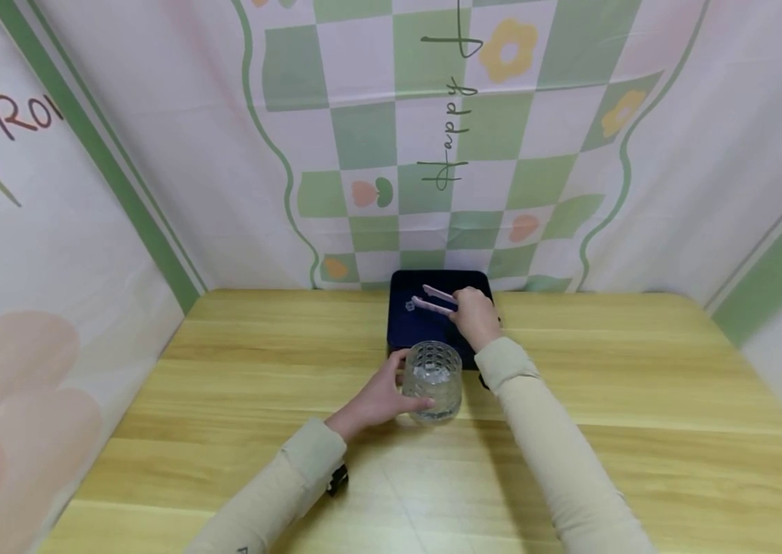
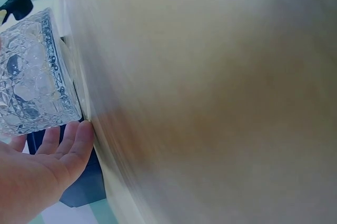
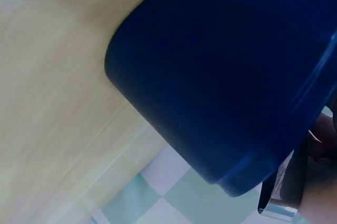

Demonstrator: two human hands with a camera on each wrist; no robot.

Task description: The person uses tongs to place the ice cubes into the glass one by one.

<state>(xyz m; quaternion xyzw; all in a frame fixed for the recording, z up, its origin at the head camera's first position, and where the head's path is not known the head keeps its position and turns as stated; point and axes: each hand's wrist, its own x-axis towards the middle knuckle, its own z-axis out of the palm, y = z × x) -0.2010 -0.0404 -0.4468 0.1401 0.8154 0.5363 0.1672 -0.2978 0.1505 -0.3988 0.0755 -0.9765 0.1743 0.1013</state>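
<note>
A clear patterned glass stands on the table in front of a dark blue bin, with clear pieces inside. My left hand holds the glass from its left side, thumb in front and fingers behind; the left wrist view shows these fingers against the glass. Over the bin, my right hand grips pale pink tongs whose tips point left and stand apart. A small clear piece appears at the tip of the lower arm; whether it touches the tongs I cannot tell.
The bin's outer wall fills much of the right wrist view. Behind the wooden table hangs a curtain with a green and white check pattern. The bin stands at the table's back edge.
</note>
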